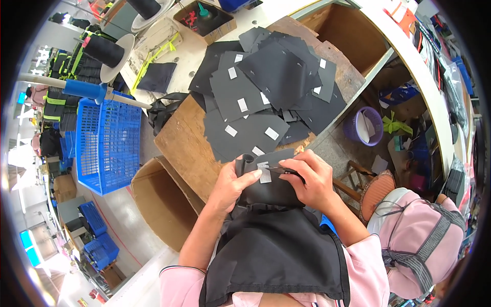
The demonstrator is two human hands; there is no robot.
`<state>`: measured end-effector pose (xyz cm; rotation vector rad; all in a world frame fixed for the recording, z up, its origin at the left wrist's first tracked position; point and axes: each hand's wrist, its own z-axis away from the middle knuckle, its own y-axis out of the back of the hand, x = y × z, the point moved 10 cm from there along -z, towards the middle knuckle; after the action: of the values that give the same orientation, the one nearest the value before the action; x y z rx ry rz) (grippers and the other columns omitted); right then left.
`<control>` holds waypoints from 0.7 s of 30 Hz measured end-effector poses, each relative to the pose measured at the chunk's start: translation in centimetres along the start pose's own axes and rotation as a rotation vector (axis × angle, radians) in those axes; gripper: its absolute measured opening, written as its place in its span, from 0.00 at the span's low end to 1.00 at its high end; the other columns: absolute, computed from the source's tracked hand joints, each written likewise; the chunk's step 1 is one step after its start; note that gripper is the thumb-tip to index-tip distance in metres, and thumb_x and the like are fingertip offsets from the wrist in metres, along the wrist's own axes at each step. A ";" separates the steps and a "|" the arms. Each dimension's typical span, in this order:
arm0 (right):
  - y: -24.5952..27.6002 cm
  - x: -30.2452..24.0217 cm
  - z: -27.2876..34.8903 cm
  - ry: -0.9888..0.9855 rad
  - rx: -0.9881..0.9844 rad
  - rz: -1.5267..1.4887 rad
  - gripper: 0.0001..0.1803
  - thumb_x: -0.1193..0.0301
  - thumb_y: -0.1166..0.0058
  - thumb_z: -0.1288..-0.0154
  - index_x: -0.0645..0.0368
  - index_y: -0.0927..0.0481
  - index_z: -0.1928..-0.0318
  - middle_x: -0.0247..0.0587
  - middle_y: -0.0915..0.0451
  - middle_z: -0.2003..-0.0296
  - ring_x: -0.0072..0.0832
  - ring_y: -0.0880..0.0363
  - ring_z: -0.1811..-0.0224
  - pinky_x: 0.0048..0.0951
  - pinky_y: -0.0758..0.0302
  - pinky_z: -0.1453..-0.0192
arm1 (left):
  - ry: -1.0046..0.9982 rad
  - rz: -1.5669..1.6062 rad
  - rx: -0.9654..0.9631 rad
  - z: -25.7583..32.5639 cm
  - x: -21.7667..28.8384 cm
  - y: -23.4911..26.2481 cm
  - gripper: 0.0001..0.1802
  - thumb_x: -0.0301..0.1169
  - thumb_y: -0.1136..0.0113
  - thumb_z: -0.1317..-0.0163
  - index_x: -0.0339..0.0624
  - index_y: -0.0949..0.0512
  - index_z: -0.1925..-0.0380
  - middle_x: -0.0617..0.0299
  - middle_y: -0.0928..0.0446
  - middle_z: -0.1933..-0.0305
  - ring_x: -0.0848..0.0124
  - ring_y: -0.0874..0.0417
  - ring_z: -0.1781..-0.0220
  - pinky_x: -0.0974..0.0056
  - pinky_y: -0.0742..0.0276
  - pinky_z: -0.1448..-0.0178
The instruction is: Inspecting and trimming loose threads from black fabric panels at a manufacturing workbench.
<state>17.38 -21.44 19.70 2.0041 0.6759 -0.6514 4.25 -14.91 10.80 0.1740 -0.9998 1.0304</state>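
Note:
My left hand (231, 185) grips a dark grey fabric piece (271, 193) over my lap, its edge curled up beside the thumb. The thumb tip presses next to a small white patch (264, 173) on that piece. In my right hand (313, 180) is a pair of small dark thread snips (292, 172), their tips pointing left at the patch. Just beyond both hands, a loose pile of dark grey fabric pieces (281, 71) spreads over a worn wooden board (181, 137). Several of them carry similar white patches (242, 105).
Left of the board stand an open cardboard box (161, 202) and a blue plastic basket (110, 148). Black thread cones (105, 51) are at the upper left. A purple bin (369, 123) sits below the white table rim at right. Another person (422, 230) in pink is close at right.

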 end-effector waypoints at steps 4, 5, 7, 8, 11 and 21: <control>-1.0 1.1 0.3 -0.119 -0.020 -0.030 0.14 0.77 0.36 0.57 0.57 0.20 0.65 0.39 0.26 0.74 0.32 0.26 0.75 0.29 0.29 0.73 | -0.010 -0.001 0.001 -0.1 0.1 0.1 0.14 0.26 0.40 0.45 0.37 0.26 0.58 0.64 0.23 0.61 0.77 0.25 0.61 0.70 0.29 0.53; -1.0 1.1 0.2 -0.119 -0.020 -0.029 0.14 0.77 0.36 0.57 0.57 0.20 0.65 0.39 0.26 0.74 0.32 0.26 0.75 0.29 0.29 0.73 | -0.010 0.000 0.000 -0.2 0.2 0.1 0.14 0.26 0.40 0.45 0.37 0.26 0.58 0.64 0.23 0.61 0.77 0.25 0.61 0.70 0.29 0.53; -0.6 0.9 0.2 -0.123 0.037 -0.082 0.12 0.75 0.37 0.54 0.56 0.22 0.66 0.37 0.28 0.74 0.35 0.27 0.75 0.29 0.29 0.73 | 0.010 0.039 0.009 0.1 0.0 0.6 0.15 0.26 0.39 0.46 0.36 0.26 0.58 0.62 0.23 0.60 0.76 0.24 0.60 0.69 0.28 0.51; -0.9 1.0 0.3 -0.122 0.033 -0.088 0.12 0.75 0.37 0.54 0.56 0.22 0.66 0.37 0.28 0.74 0.35 0.27 0.75 0.29 0.29 0.73 | 0.010 0.041 0.016 0.0 -0.3 1.1 0.15 0.26 0.39 0.46 0.36 0.26 0.58 0.62 0.23 0.60 0.76 0.24 0.60 0.69 0.28 0.51; -2.3 5.8 1.4 -0.452 0.021 -0.247 0.08 0.80 0.41 0.51 0.62 0.23 0.67 0.39 0.29 0.72 0.30 0.25 0.71 0.26 0.28 0.70 | 0.025 0.115 0.161 -0.6 -0.9 4.3 0.19 0.27 0.36 0.49 0.33 0.26 0.56 0.59 0.22 0.58 0.72 0.22 0.56 0.66 0.28 0.47; -9.8 13.8 9.2 -0.835 -0.122 -0.219 0.16 0.69 0.36 0.50 0.58 0.26 0.61 0.30 0.35 0.81 0.21 0.37 0.78 0.26 0.35 0.73 | -0.094 -0.086 0.694 -1.3 -6.3 30.9 0.20 0.20 0.39 0.48 0.36 0.27 0.52 0.58 0.23 0.55 0.66 0.21 0.54 0.61 0.27 0.48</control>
<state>18.93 -22.15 0.50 1.3627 0.3995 -1.4221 -19.92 -1.41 -4.38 0.8329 -0.6750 1.2654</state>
